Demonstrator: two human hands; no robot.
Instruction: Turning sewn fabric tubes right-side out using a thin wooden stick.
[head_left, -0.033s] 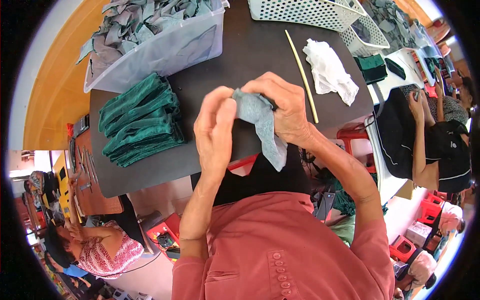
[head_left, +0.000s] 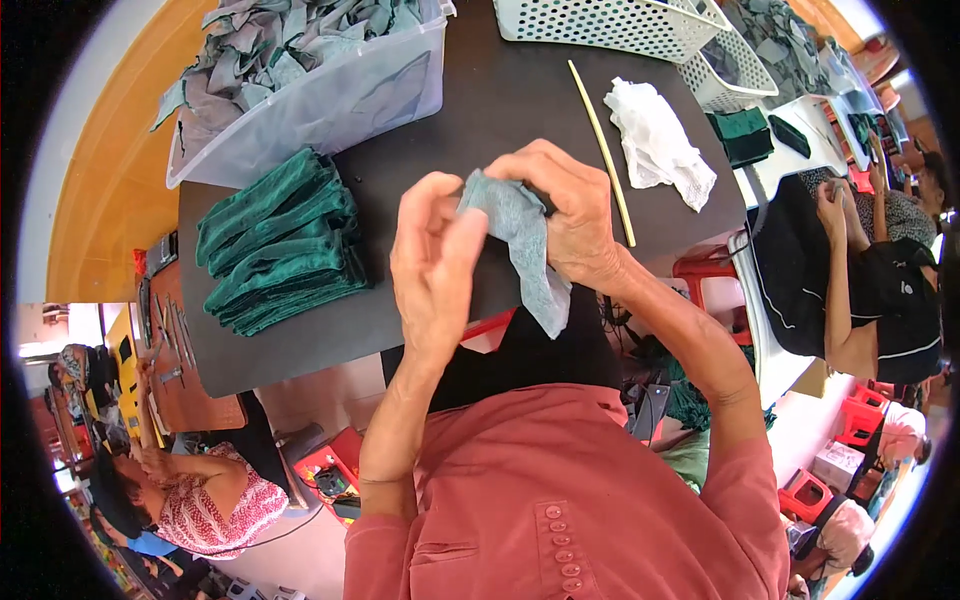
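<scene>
"One grey-green cloth strip is shown above the near edge of a dark table. By which hand is it held?"

"By the right hand, whose bent fingers are closed on the strip's upper end; the thumb is hidden from view. The loose end is left hanging across the table's near edge."

"And the left hand?"

"It is raised at the strip's upper left side, fingers curled, thumb parted from the forefinger. The thumb is blurred; whether any cloth is pinched cannot be told."

"What is set out around them?"

"By the left edge, dark green velvety pieces are stacked. Toward the far left corner, a clear plastic bin is heaped with grey-green scraps, and a white perforated basket is placed toward the far edge. Near the right edge, a pale stick is laid beside a crumpled white cloth."
</scene>
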